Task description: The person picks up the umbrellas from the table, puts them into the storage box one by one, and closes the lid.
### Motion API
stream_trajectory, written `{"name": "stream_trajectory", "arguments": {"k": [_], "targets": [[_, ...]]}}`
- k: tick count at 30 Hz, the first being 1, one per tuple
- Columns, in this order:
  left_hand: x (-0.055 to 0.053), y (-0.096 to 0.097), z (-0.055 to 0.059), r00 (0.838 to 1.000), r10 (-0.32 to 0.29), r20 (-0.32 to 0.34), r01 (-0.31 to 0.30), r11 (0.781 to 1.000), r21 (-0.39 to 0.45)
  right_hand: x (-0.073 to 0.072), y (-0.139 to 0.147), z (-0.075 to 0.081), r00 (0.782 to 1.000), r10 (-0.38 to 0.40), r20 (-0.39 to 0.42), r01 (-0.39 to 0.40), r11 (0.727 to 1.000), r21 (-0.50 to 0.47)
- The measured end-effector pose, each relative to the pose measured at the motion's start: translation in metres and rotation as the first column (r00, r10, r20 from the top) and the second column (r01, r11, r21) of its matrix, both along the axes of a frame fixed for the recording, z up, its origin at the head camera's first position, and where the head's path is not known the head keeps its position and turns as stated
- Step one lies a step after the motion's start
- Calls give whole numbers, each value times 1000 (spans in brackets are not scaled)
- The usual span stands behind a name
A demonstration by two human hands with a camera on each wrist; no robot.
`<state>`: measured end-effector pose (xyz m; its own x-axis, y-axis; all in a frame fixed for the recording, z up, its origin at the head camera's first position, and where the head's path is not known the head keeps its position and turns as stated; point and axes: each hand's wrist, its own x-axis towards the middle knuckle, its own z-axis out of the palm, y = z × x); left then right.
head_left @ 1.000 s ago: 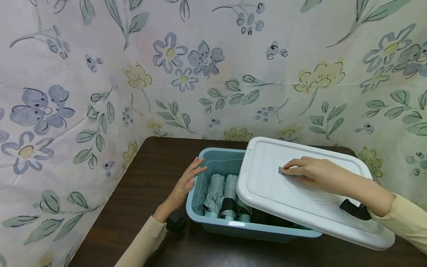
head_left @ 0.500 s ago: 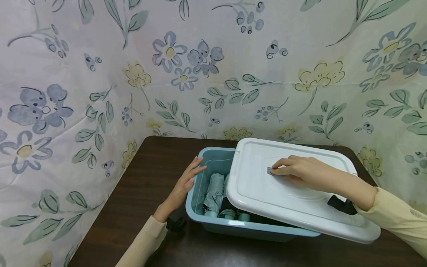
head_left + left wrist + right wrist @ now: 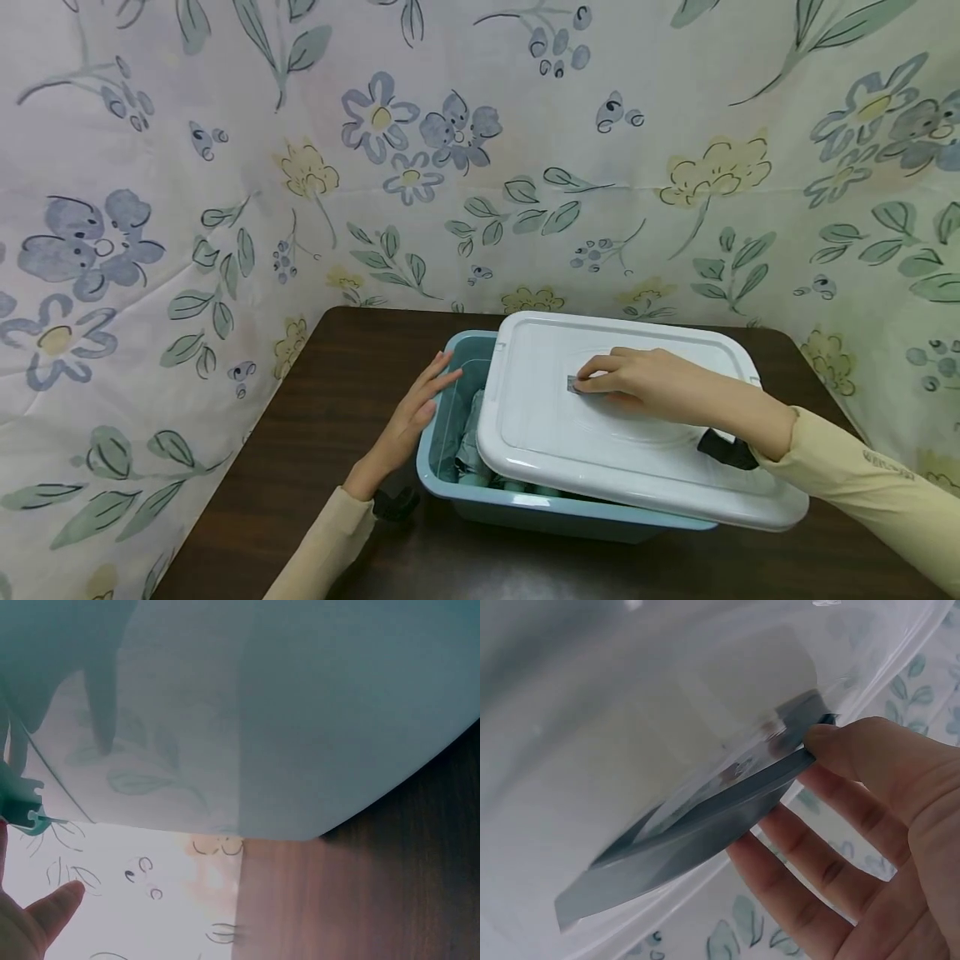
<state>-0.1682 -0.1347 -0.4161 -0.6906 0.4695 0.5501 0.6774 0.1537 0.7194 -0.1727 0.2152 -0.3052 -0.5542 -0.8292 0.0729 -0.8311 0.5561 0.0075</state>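
Note:
A white plastic lid lies slanted over a blue storage bin, leaving the bin's left end uncovered. My right hand grips the grey handle on the lid's top, thumb on one side and fingers on the other in the right wrist view. At the bin's left rim, my left hand rests with fingers straight. Its thumb shows beside the bin's wall in the left wrist view. Inside the bin, a folded grey-green umbrella shows in part; the lid hides most of the contents.
The bin stands on a dark brown wooden table. Behind and to the left hangs a floral cloth. The lid's right end overhangs the bin's front right corner.
My right hand has moved left with the lid, which now covers more of the bin and its umbrellas. My left hand has stayed at the left rim.

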Motion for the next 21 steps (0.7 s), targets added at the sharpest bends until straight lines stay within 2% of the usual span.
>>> {"name": "stream_trajectory", "arguments": {"k": [8,15,18,21], "targets": [[0,-1,-4,1000,12,10,-12,1000,5,-4,-24,3,999,22,29,-22,1000,0],[-14,-6,-25,999,8,-52,-7,1000,12,-6,-38,3,997,63,34,-63,998,-11],[-15,-5,-24,997,-3,-76,3,1000,8,-7,-44,3,996,80,30,-80,997,-8],[-15,-5,-21,997,-18,-71,18,1000,5,-7,-49,2,996,82,36,-82,997,-3]]}}
